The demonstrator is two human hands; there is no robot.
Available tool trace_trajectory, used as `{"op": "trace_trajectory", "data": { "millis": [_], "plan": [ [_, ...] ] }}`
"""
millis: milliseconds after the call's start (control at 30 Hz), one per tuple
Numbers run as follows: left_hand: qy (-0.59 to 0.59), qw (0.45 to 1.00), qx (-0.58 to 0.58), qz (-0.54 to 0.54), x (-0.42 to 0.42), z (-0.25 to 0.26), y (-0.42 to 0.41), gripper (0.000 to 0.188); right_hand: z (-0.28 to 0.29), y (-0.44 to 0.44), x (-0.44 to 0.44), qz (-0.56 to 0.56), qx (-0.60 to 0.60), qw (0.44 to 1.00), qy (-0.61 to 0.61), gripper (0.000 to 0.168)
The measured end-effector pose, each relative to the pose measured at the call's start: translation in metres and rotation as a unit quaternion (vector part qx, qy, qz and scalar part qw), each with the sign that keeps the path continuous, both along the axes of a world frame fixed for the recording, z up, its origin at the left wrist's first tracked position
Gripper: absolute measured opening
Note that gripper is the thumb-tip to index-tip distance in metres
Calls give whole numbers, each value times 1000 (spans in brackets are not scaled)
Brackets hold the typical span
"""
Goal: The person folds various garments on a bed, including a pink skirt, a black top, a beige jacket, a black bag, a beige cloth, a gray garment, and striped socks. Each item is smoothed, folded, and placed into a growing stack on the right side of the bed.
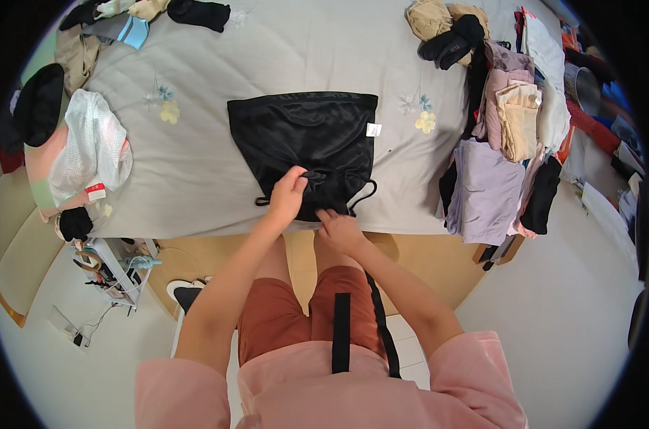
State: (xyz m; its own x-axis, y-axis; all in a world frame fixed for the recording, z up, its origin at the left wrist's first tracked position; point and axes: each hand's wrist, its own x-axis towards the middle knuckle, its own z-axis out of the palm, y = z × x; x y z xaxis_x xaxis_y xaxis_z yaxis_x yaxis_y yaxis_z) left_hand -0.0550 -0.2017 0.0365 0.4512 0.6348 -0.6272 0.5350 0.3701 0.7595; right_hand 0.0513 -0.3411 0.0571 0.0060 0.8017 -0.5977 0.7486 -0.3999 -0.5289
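A black satin-like camisole (308, 128) lies on the bed in front of me, its wide straight hem on the far side. Thin straps (364, 199) stick out at both sides of its near end, and a white label (373, 130) shows at the right seam. My left hand (287, 197) pinches a gathered bit of the black cloth near the middle. Lower down, at the near edge, the fingers of my right hand (339, 229) touch the fabric. Their tips are slightly blurred, so their grip on it is unclear.
Folded clothes, with a lavender piece (488, 187) in front, are stacked on the bed (324, 59) at right. Rolled tan and black items (447, 32) sit behind them. At left are a white mesh bag (85, 150) and a black sock (200, 13). A small cart (112, 273) stands below.
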Motion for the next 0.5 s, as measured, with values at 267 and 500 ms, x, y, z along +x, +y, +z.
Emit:
{"op": "trace_trajectory", "data": {
  "millis": [267, 500],
  "plan": [
    [-183, 874, -434, 123, 23, 141, -24, 19, 7, 37, 15, -428, 101, 857, 270, 25],
    [-254, 862, -424, -109, 29, 200, 15, 55, 27, 57, 19, -449, -6, 812, 372, 26]
  ]
}}
